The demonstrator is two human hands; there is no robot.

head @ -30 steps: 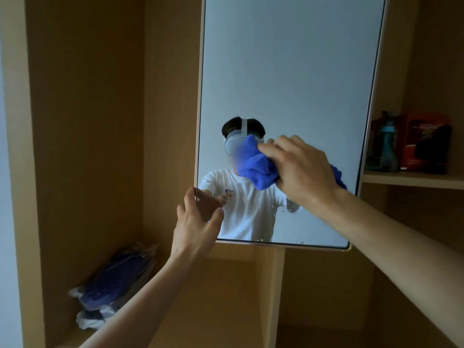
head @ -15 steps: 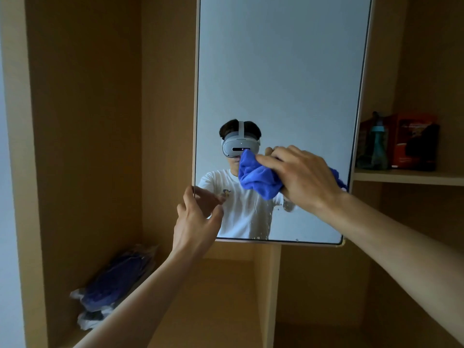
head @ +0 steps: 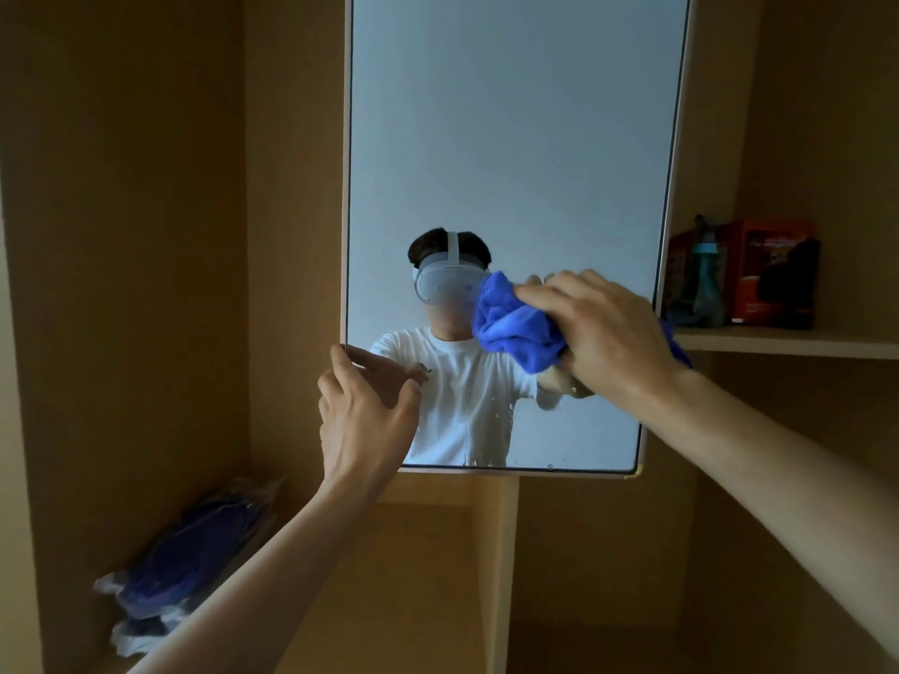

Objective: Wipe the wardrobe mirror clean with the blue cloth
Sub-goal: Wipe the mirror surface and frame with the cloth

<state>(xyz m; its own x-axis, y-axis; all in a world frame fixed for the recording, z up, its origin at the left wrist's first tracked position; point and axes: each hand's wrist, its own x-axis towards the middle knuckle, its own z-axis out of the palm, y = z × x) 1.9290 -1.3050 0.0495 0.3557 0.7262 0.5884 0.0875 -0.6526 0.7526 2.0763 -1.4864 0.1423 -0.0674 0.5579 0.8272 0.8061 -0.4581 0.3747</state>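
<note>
The wardrobe's left compartment (head: 146, 284) holds a dark blue bundle wrapped in clear plastic (head: 180, 566), lying low against the side wall. To the right, the shelf (head: 788, 342) carries a teal bottle (head: 705, 279) just beside a red box (head: 773, 270), with a dark object (head: 790, 279) in front of the box; we cannot tell what it is.

Between these compartments hangs the mirror (head: 511, 138), upright, its lower edge above the central divider (head: 496, 566). Our right grip (head: 608, 333) is curled round the blue cloth (head: 515, 328), which is bunched into a wad and pressed to the glass in the lower right part of the mirror, the loose folds sticking out to the left of our knuckles. That forearm reaches in from the lower right corner.

Our left grip (head: 365, 415) is wide, the fingers (head: 340, 355) loosely spread and holding nothing, with a fingertip touching the mirror's left edge and the thumb over the glass. Small specks and streaks show on the glass below the cloth.
</note>
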